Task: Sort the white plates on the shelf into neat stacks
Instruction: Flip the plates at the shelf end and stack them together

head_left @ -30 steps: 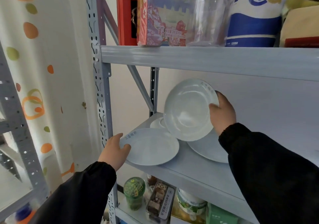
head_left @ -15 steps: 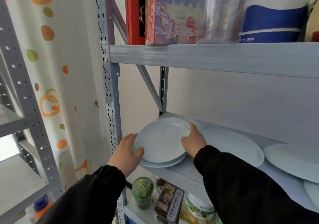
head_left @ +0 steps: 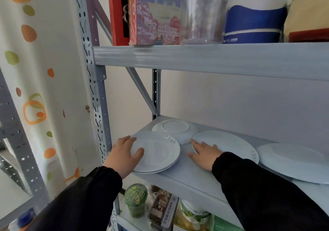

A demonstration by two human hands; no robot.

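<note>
White plate stack (head_left: pixel 156 152) | two high, glossy | upturned plate (head_left: pixel 175 128) behind

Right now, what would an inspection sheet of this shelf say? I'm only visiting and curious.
Surface: grey metal shelf, middle tier, with plates spread along it.
Job's things: stack of two plates at the left end; upturned plate behind it; middle plate to the right; large plate farther right.
Clutter: upper tier holds a red box, clear jar and blue-and-white pack; lower tier holds a green-lidded jar and food packs.
Hands: left hand rests on the stack's left rim; right hand lies flat at the middle plate's rim.
Cables: nothing seen.
Surroundings: spotted curtain at left, pale wall behind.
</note>
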